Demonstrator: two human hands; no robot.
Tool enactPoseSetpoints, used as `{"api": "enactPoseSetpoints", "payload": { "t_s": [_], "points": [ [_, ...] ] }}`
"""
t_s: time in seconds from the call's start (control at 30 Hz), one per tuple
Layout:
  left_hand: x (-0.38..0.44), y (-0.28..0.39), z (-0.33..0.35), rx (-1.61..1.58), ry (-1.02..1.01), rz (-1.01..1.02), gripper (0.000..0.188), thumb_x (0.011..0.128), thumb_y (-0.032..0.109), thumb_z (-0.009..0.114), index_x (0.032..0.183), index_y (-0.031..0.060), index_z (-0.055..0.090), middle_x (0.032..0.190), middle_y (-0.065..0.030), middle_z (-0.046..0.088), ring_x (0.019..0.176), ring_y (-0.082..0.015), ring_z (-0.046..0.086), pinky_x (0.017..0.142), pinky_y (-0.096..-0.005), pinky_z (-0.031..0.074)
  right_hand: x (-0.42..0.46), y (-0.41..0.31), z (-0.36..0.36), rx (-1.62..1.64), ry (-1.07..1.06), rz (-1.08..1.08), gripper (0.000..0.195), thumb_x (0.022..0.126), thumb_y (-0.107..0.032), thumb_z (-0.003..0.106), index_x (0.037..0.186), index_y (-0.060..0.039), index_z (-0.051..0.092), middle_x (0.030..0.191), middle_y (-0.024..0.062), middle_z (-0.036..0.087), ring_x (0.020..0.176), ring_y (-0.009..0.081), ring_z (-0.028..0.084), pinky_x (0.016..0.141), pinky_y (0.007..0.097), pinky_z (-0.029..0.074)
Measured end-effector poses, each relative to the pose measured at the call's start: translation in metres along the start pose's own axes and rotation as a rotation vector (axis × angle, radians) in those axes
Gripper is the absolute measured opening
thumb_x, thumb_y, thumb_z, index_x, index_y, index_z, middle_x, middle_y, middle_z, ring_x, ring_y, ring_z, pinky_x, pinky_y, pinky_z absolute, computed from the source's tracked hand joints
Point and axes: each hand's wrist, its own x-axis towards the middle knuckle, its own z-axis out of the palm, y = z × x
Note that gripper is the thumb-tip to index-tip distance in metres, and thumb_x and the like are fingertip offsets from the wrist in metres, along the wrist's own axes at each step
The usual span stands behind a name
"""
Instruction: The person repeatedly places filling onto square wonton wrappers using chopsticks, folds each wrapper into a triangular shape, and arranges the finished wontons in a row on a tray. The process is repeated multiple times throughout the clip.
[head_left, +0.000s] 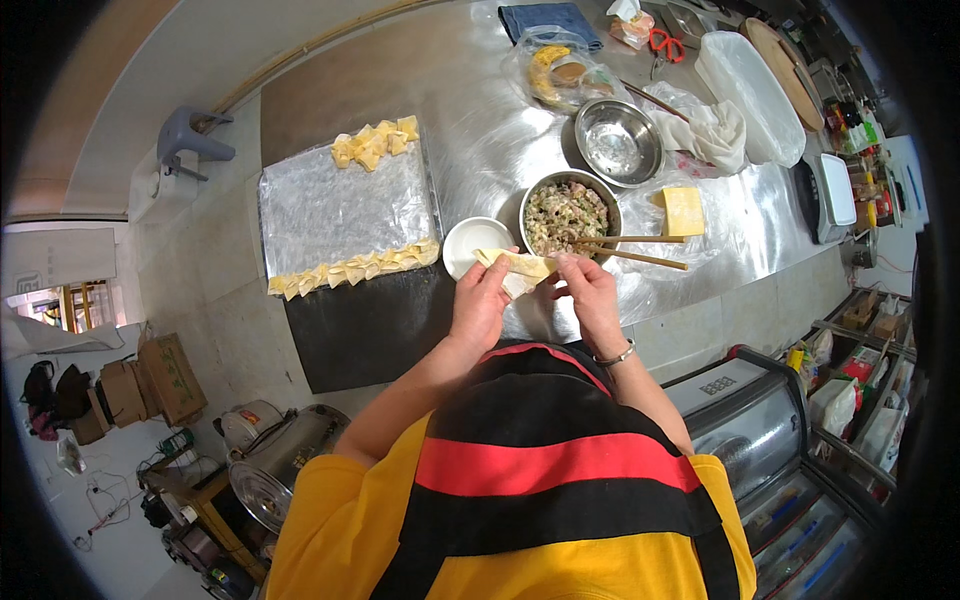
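Observation:
A yellow dough wrapper (523, 274), partly folded, is stretched between my two hands near the table's front edge. My left hand (482, 300) pinches its left end, and my right hand (589, 296) grips the right corner. Just beyond the left fingers stands a small white bowl (459, 238). Minced filling with green bits (564, 214) fills a steel bowl (619, 214) in front of my right hand, and wooden chopsticks (646, 256) rest in it. A stack of square wrappers (683, 211) lies on plastic to the right. Folded dumplings (360, 266) line a plastic-covered tray (337, 206) at left.
A steel basin (619, 142) stands behind the filling bowl. Farther back are a bag with a banana (545, 67), red-handled scissors (666, 46), a white cloth (705, 135) and a long plastic container (750, 97). A scale (832, 199) sits at right on the steel table (480, 105).

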Motion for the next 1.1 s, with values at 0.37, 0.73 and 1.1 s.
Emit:
{"api": "enactPoseSetpoints", "payload": {
  "t_s": [0.37, 0.73, 1.1],
  "points": [
    [-0.005, 0.019, -0.022, -0.078, -0.048, 0.009, 0.028, 0.102, 0.019, 0.053, 0.122, 0.0000, 0.057, 0.114, -0.0114, 0.064, 0.102, -0.0224, 0.065, 0.082, -0.0390, 0.056, -0.004, 0.007, -0.036, -0.080, 0.056, -0.028, 0.022, 0.092, -0.021, 0.067, 0.088, 0.0001, 0.066, 0.076, 0.0021, 0.065, 0.068, 0.0094, 0.059, 0.058, 0.0251, 0.048],
    [-0.010, 0.042, -0.061, -0.031, -0.053, -0.005, 0.031, 0.103, 0.025, 0.049, 0.122, 0.0018, 0.056, 0.115, -0.0129, 0.064, 0.102, -0.0232, 0.064, 0.079, -0.0377, 0.055, 0.003, -0.018, -0.040, -0.592, 0.402, -0.707, 0.015, 0.089, -0.009, 0.070, 0.101, -0.0008, 0.068, 0.091, 0.0083, 0.069, 0.075, 0.0149, 0.064, 0.063, 0.0270, 0.051],
    [-0.035, 0.059, -0.113, 0.038, 0.020, 0.000, 0.027, 0.101, 0.020, 0.052, 0.119, 0.0006, 0.057, 0.117, -0.0161, 0.065, 0.105, -0.0243, 0.065, 0.086, -0.0397, 0.055, -0.037, -0.097, 0.010, -1.027, 0.106, -1.156, 0.045, 0.078, 0.012, 0.059, 0.119, -0.0045, 0.066, 0.093, 0.0126, 0.061, 0.083, 0.0268, 0.060, 0.074, 0.0357, 0.050]
  ]
}}
